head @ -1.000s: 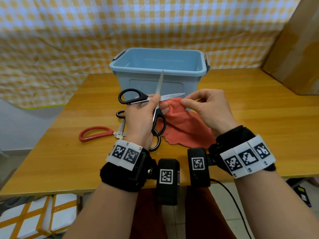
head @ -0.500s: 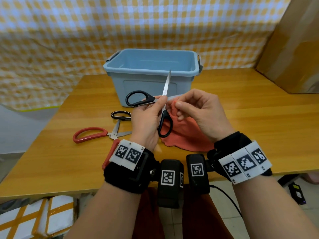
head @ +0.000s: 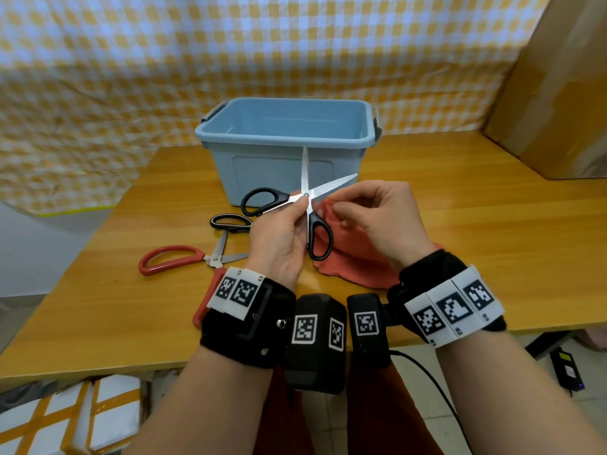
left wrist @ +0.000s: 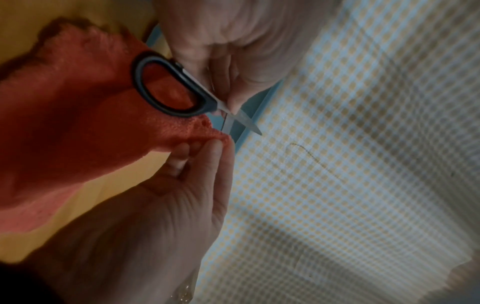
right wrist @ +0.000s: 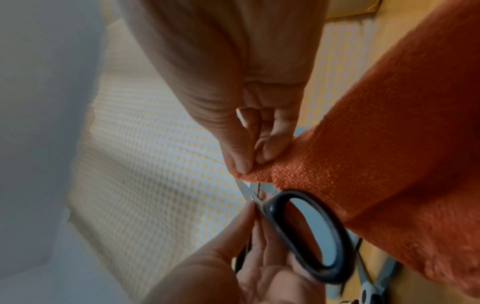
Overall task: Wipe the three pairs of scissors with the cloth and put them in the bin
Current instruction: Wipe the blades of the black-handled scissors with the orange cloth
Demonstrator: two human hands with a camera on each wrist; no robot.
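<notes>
The left hand [head: 279,238] pinches the black-handled scissors [head: 297,205] at the pivot, thumb and fingertips closed on the joint, and holds them above the wooden table [head: 492,244] with the blades spread wide: one blade points up across the front wall of the blue bin [head: 282,152], the other slants right toward the right hand [head: 377,221]. That right hand pinches a fold of the orange cloth [head: 354,257] between thumb and fingertips just beside the right-slanting blade; in the right wrist view the cloth edge seems to touch the blade near the pivot, though the blur there makes contact uncertain. The rest of the cloth trails down to the table, partly hidden behind the right wrist. Two other pairs lie on the table to the left, well outside the bin: a black-and-white-handled pair [head: 230,224] and a red-handled pair [head: 184,261], their blades crossing near the left hand, which hides their tips. A second red handle [head: 210,297] shows at the left wristband, mostly covered by it. The bin stands at the back of the table; what shows of its inside holds no scissors, but its floor is cut off by the near rim.
</notes>
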